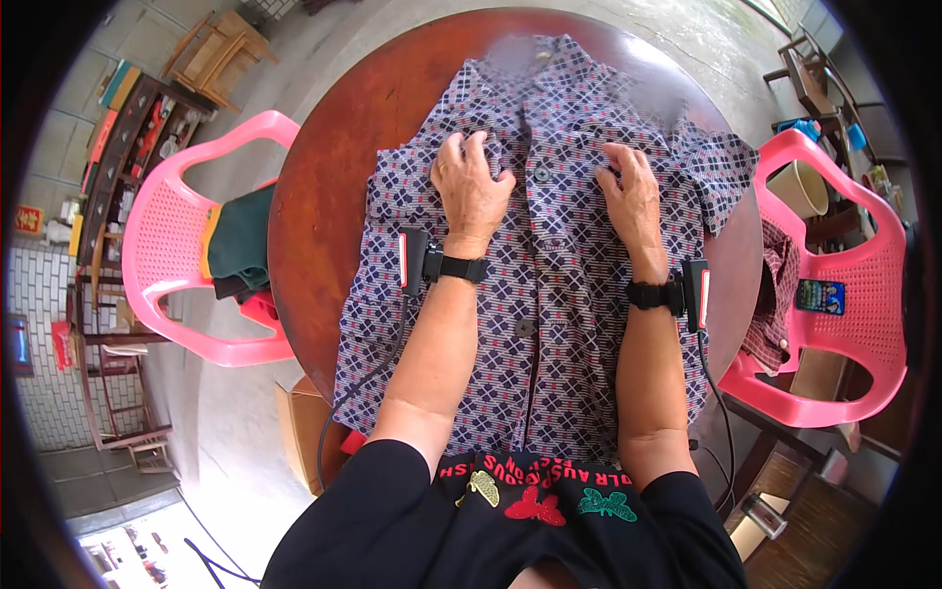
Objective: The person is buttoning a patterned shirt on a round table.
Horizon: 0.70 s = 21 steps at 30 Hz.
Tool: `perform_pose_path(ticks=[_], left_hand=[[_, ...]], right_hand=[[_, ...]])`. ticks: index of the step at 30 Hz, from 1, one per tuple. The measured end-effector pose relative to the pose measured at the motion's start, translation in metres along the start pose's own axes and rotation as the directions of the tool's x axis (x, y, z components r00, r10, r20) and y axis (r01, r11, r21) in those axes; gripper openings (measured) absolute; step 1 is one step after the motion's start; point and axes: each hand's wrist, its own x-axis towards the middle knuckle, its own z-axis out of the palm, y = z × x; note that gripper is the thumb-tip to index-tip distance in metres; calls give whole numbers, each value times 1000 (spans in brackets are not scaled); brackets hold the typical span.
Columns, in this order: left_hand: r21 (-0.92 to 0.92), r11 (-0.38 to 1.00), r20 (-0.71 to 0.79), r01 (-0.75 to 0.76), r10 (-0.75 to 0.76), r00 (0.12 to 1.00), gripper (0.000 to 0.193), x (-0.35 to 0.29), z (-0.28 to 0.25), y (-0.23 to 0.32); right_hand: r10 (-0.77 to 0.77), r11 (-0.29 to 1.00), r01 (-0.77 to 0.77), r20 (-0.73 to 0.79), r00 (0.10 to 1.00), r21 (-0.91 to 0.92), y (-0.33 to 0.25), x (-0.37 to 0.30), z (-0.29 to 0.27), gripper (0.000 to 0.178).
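A short-sleeved shirt (574,294) in a navy, white and red pattern lies spread face up on a round brown table (329,128). Its collar is at the far side, and dark buttons run down the front. My left hand (471,191) rests on the left half of the chest, fingers slightly bent and apart. On the other side of the button line, my right hand (631,201) touches the cloth, its fingers curved and the thumb held away. Neither hand shows cloth gripped. Both wrists wear black straps with small devices and cables.
Pink plastic chairs flank the table: the left chair (162,236) bears folded dark green cloth (240,236), the right chair (863,255) a checked garment (775,294) and a phone (820,296). A cardboard box (302,432) stands below the table's left edge. Cables hang beside both forearms.
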Motion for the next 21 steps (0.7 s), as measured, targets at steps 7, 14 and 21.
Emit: perform_pose_path(ticks=[7,14,21], left_hand=[[-6,998,-68,68,-69,995,39,0,-2,1],[273,961,121,-29,-4,993,33,19,-10,8],[378,925,324,-26,-106,940,17,51,-36,9]], right_hand=[[44,989,-41,-15,999,139,2,4,-7,21],[29,976,-14,-64,998,219,6,8,-9,17],[85,972,-76,-31,996,224,9,8,-11,17]])
